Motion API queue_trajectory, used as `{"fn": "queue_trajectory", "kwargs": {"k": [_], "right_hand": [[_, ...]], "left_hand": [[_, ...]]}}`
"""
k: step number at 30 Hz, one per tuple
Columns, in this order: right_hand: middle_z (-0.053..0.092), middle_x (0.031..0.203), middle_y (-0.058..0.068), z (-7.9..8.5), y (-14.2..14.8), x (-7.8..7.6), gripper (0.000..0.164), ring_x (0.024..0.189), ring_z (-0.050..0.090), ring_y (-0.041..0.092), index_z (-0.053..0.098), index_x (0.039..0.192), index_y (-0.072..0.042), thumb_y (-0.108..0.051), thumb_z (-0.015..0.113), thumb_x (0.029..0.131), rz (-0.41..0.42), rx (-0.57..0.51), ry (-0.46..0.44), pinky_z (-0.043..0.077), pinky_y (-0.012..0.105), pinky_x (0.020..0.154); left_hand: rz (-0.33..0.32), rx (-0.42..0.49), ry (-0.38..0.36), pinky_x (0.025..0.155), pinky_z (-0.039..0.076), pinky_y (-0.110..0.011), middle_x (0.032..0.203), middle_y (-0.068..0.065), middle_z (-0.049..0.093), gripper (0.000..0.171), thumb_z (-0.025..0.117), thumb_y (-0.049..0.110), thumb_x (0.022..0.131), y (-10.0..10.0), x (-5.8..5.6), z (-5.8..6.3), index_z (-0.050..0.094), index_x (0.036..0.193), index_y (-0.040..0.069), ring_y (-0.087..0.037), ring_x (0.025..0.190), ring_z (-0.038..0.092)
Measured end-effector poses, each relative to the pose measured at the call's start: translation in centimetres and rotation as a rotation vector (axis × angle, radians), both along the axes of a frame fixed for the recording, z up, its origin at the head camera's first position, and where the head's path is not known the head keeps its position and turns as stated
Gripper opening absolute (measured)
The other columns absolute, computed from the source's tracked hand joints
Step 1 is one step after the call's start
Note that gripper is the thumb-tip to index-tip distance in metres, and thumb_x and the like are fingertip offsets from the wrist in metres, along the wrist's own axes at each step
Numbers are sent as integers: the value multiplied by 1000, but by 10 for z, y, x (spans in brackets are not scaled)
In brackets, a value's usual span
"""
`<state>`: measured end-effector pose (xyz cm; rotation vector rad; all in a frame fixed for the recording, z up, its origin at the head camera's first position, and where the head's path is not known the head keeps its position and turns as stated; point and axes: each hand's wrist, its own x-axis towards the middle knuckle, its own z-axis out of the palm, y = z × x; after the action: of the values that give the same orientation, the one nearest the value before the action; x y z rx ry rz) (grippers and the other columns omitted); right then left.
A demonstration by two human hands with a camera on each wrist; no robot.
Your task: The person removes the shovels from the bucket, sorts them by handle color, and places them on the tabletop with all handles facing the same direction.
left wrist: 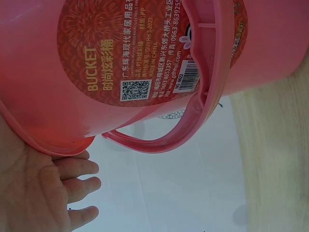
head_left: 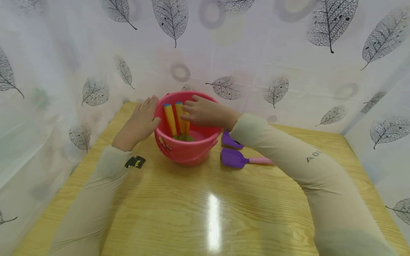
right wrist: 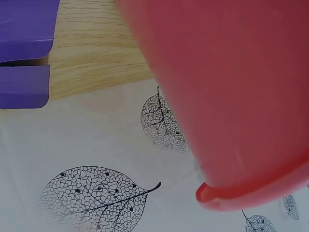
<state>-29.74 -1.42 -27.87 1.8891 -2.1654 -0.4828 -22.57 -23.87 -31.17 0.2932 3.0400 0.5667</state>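
A pink bucket (head_left: 192,156) stands upright at the back of the table. Inside it, yellow-handled tools (head_left: 169,119) with blue ends lean against the wall, green parts at the bottom. My right hand (head_left: 205,112) reaches over the rim and its bent fingers hold the top of one yellow handle, covering its end. The right wrist view shows the bucket's outer side, not that hand. At the left rim rests my left hand (head_left: 139,122), fingers extended; the left wrist view shows its palm against the rim, fingers loose.
Right of the bucket lies a purple toy shovel (head_left: 233,158) with a pink handle. Behind it sits another purple piece (head_left: 229,140), partly hidden by my right sleeve. A small black piece (head_left: 135,162) shows beside the left cuff. A leaf-print curtain (head_left: 250,64) surrounds the wooden table (head_left: 179,206).
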Motion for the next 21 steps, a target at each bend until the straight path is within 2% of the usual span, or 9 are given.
{"fn": "queue_trajectory", "kwargs": {"k": [4,10,15,21], "right_hand": [[59,128,11,0,-6,-1,32,120,53,28,58,122,-13,-19,59,91,15,6,13,42,46,103],[60,123,10,5,-15,-3,30,116,54,26,58,121,-13,-19,58,91,50,31,42,43,44,102],[61,121,11,11,-21,-5,31,115,54,27,56,121,-11,-19,59,91,105,74,81,41,43,103],[60,126,12,15,-28,-9,35,118,54,28,56,126,-11,-18,57,92,182,126,142,39,42,106]], "left_hand": [[-5,-4,8,118,-1,-55,157,-23,3,65,31,21,96,0,0,0,2,149,-4,-40,145,3],[-2,-11,4,118,0,-56,157,-22,4,65,31,22,97,0,2,1,3,149,-4,-40,145,3],[-4,-9,6,118,0,-56,157,-22,4,65,30,22,97,1,2,2,3,149,-4,-39,145,4],[-5,-15,11,118,-1,-55,157,-22,4,64,30,22,97,0,1,1,3,149,-4,-39,146,3]]}}
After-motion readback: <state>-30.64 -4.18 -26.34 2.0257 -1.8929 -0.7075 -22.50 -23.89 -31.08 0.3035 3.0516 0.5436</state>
